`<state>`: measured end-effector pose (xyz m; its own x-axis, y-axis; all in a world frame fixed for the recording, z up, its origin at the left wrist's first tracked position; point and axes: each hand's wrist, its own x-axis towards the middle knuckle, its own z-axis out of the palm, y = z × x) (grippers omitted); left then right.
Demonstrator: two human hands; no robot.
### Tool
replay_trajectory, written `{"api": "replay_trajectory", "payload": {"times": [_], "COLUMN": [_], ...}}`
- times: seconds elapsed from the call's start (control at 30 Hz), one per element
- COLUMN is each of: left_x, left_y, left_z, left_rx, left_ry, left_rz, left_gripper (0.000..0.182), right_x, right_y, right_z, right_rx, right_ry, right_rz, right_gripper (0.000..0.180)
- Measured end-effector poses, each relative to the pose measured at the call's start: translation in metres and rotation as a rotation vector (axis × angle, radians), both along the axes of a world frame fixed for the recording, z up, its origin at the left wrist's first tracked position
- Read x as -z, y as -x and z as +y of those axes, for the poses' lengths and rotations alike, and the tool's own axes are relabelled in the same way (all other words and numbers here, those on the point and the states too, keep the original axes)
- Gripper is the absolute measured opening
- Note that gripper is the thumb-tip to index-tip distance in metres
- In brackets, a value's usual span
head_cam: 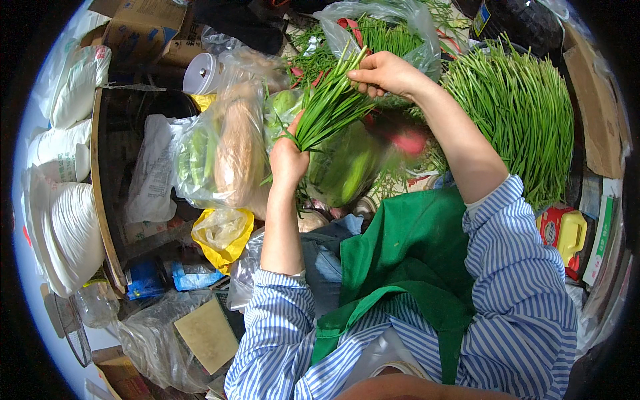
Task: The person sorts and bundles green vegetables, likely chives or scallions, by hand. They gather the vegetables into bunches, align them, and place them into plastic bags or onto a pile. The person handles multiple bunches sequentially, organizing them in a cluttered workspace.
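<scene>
A bunch of green chives [330,110] is gripped near its leafy lower end by my left hand [290,160], its pale stem ends pointing up and away. At those upper ends is my right hand [382,75], with thumb and forefinger pinched together against the stalks. Whether a single stalk sits between those fingertips is too small to tell. A large upright mass of chives [515,120] stands to the right of my right forearm. Beyond my right hand, more chives [390,37] lie in an open clear plastic bag [425,55].
Left of my hands lie clear bags of vegetables [197,160] and a long tan item [237,145]. A yellow plastic bag [222,237] is below them. White bundles [75,215] line the far left. A cardboard box [145,30] stands at back left, a yellow jug [562,232] at right.
</scene>
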<state>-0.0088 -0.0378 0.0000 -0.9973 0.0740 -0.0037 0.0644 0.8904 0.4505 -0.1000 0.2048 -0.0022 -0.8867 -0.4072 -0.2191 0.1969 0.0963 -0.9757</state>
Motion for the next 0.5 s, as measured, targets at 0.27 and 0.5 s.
{"api": "replay_trajectory", "payload": {"times": [0.27, 0.5], "left_x": [0.009, 0.004], "left_y": [0.001, 0.003], "left_z": [-0.025, -0.029], "left_rx": [-0.064, -0.134], "left_ry": [-0.122, -0.306], "left_rz": [0.031, -0.056], "left_gripper": [0.056, 0.047], "right_x": [0.002, 0.009], "right_y": [0.020, 0.028], "right_z": [0.041, 0.058], "right_rx": [0.483, 0.611], "right_ry": [0.508, 0.012], "right_rz": [0.041, 0.358], "right_gripper": [0.027, 0.029]}}
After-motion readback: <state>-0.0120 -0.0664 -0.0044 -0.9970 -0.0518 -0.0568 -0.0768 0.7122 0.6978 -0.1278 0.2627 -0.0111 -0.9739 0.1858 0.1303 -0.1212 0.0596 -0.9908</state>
